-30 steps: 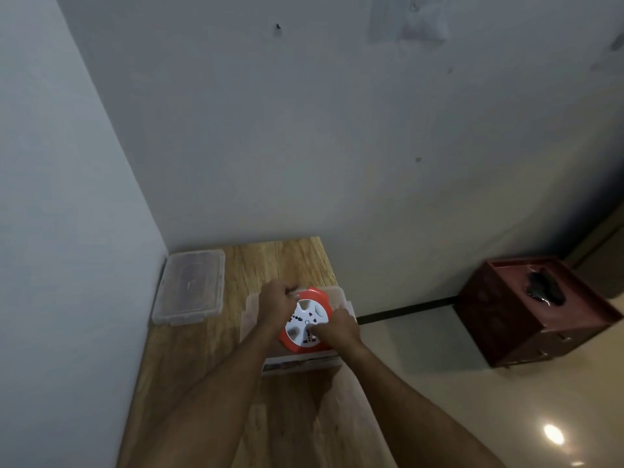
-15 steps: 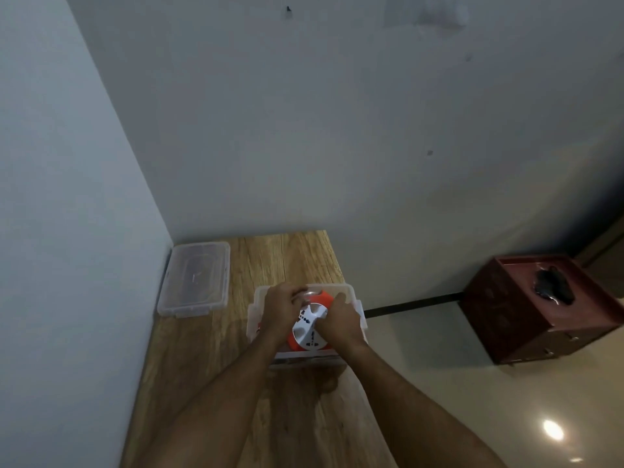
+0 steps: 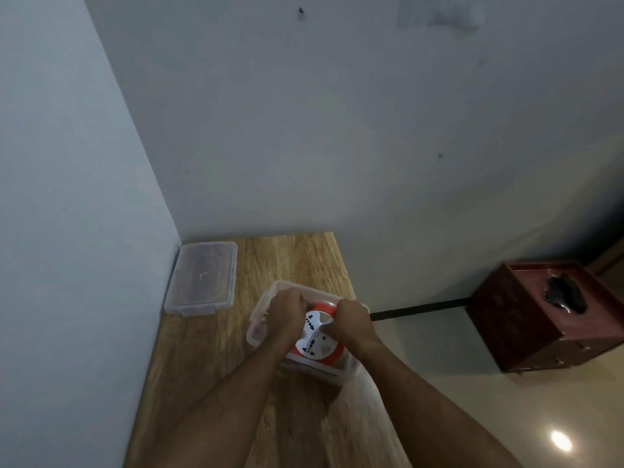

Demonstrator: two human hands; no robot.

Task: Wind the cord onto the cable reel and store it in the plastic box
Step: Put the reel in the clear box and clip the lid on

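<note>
The orange cable reel, with a white socket face, sits inside the clear plastic box on the wooden table. My left hand grips the reel's left upper rim inside the box. On the reel's right upper side my right hand holds it too. The cord is hidden; I cannot see any loose length of it.
The box's clear lid lies flat at the table's back left, against the wall corner. The table's right edge runs just beside the box. A dark red wooden cabinet stands on the floor to the right.
The reel has gone down from above the box into it, both hands still on it. The camera view has shifted slightly.
</note>
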